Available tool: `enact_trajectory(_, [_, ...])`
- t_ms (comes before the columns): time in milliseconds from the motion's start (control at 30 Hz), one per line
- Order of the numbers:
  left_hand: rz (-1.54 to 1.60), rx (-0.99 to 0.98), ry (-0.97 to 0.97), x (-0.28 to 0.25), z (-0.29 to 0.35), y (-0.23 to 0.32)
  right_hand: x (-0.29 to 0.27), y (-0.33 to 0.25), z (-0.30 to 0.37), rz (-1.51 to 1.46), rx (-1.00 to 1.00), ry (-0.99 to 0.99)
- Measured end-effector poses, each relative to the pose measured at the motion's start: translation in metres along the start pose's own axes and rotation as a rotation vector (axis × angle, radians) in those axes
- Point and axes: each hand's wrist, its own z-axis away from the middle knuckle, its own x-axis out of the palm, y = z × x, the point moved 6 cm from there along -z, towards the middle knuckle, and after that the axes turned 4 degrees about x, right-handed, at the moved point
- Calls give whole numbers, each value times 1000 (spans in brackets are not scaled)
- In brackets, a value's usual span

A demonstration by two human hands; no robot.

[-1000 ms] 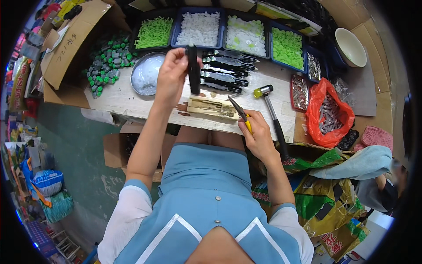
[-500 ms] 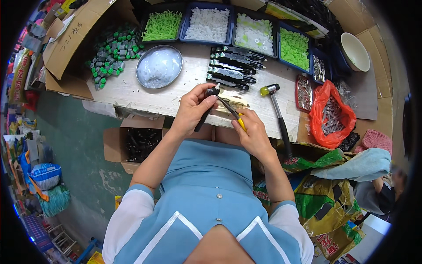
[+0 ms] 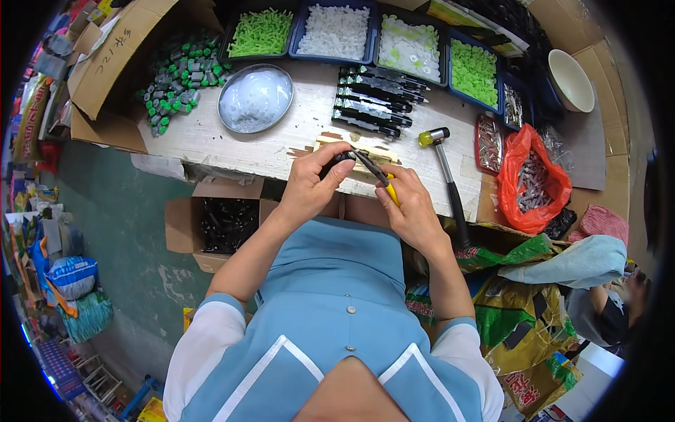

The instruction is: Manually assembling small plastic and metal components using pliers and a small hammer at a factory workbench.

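My left hand [image 3: 308, 181] is closed around a black piece [image 3: 329, 166], roughly tube-shaped, just in front of the bench edge. Most of the piece is hidden by fingers and thumb. In my right hand [image 3: 413, 209] are pliers [image 3: 370, 164] with dark jaws and yellow grips, the fingers wrapped round the handles. The jaw tips meet the far end of the black piece; whether they grip it I cannot tell. Beyond both hands, several similar black pieces [image 3: 373, 104] lie side by side on the bench. Under the pliers is a pale wooden block [image 3: 380, 153] on the bench.
A mallet [image 3: 444, 176] with a black handle lies right of my hands. A round metal dish [image 3: 256, 98] and grey-green parts [image 3: 172, 91] are to the left. Trays of green parts [image 3: 261, 34] and white parts [image 3: 334, 34] line the back. A red bag [image 3: 531, 186] stands right.
The black piece has turned in my left hand; its lower end and pale tip no longer show. The plier jaws have moved up to its far end.
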Motion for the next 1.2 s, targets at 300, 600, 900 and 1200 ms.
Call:
enact_trajectory(300, [-316, 211, 109, 2, 5, 9, 6, -7, 1, 79, -36, -44])
enact_trajectory(600, [-261, 140, 49, -1, 7, 13, 4, -9, 2, 93, -136, -53])
enact_trajectory(900, [676, -587, -309, -2, 20, -22, 17, -5, 9, 59, -46, -269])
enact_trajectory(1200, [918, -705, -379, -25, 71, -40, 47, -19, 15, 101, -290, -312])
